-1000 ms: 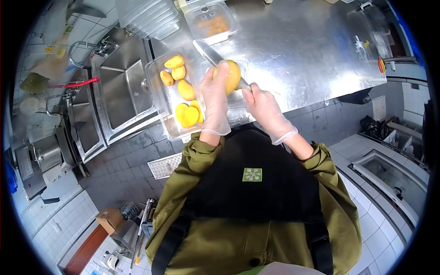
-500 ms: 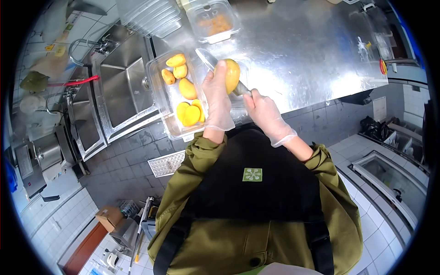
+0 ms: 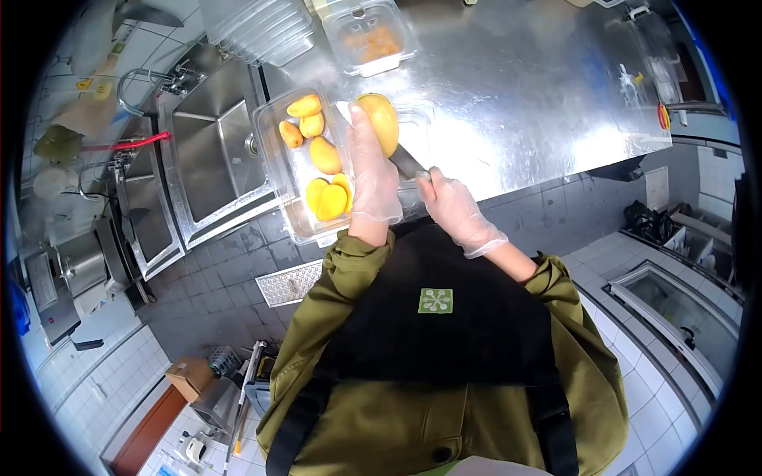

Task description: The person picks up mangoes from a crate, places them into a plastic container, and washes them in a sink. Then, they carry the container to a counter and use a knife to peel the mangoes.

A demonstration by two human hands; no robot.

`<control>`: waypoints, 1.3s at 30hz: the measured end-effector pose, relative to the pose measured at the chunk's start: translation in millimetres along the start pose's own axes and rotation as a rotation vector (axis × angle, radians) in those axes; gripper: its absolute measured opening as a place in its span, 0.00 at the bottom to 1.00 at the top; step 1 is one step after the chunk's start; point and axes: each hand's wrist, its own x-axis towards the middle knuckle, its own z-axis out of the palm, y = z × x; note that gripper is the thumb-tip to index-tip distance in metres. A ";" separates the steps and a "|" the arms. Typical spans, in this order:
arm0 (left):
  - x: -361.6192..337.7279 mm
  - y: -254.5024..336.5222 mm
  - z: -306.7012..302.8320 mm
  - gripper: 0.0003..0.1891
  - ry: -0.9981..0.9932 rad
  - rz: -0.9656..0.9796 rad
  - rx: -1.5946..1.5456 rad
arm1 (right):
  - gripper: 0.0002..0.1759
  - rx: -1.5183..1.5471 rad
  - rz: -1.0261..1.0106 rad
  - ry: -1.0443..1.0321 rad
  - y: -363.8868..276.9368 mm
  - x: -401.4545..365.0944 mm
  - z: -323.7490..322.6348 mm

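Note:
Gloved in clear plastic, my left hand (image 3: 373, 174) grips a yellow mango (image 3: 380, 125), its thumb side against the fruit. My right hand (image 3: 455, 208), also gloved, is closed round the handle of a knife (image 3: 406, 163). The blade passes behind the mango, and its tip shows at the fruit's upper left. Part of the blade is hidden by the mango and my left hand. Just left of my left hand is a clear plastic tub (image 3: 295, 226) with several mangoes and cut mango pieces (image 3: 330, 201) in it. Another clear container (image 3: 418, 131) lies under the knife.
A double steel sink (image 3: 205, 159) is to the left of the tub. Stacked clear containers (image 3: 266, 28) and a lidded box of orange pieces (image 3: 370, 40) stand at the back of the steel worktop (image 3: 524, 87).
The mango and my left hand have shifted slightly left. My right hand has moved a little toward me, drawing the knife down and right, so more blade shows near the handle.

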 end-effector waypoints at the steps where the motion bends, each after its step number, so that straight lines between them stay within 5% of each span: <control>1: 4.4 -6.3 -4.0 0.35 -0.018 -0.003 -0.007 | 0.15 -0.003 -0.005 0.005 0.7 2.0 0.5; 3: 14.1 -23.0 -11.2 0.35 -0.055 -0.010 -0.021 | 0.15 -0.004 -0.007 0.007 0.7 6.2 0.5; 6: 12.3 -30.1 -6.5 0.22 -0.033 -0.030 -0.119 | 0.15 0.018 -0.022 -0.004 2.3 11.2 1.2; 8: 14.6 -30.9 -14.5 0.24 -0.090 -0.164 -0.228 | 0.17 0.051 -0.060 -0.010 14.7 12.4 8.2; 11: 13.7 -21.7 -22.5 0.28 -0.228 -0.239 -0.420 | 0.19 0.410 0.054 -0.200 16.2 23.8 2.3; 12: 10.4 -19.0 -25.2 0.29 -0.276 -0.244 -0.489 | 0.20 0.566 0.456 -0.520 6.8 25.9 -18.2; 18: 14.3 -16.8 -31.4 0.29 -0.496 -0.431 -0.888 | 0.21 0.989 0.461 -0.817 -2.8 27.6 -53.3; 30: 24.2 -19.2 -21.8 0.23 -0.510 -1.187 -1.269 | 0.20 0.762 0.273 -0.832 9.3 24.5 -59.0; 32: 18.4 -18.3 -15.7 0.23 -0.412 -1.013 -1.205 | 0.21 0.761 0.289 -0.880 7.0 24.6 -62.9; 34: 44.7 -38.4 -32.1 0.24 -0.518 -0.873 -0.963 | 0.22 0.828 0.343 -0.888 2.7 21.8 -67.3; 39: 32.8 -2.6 -98.2 0.22 -0.051 -0.250 -0.710 | 0.26 1.173 0.366 -0.797 19.7 8.7 -75.5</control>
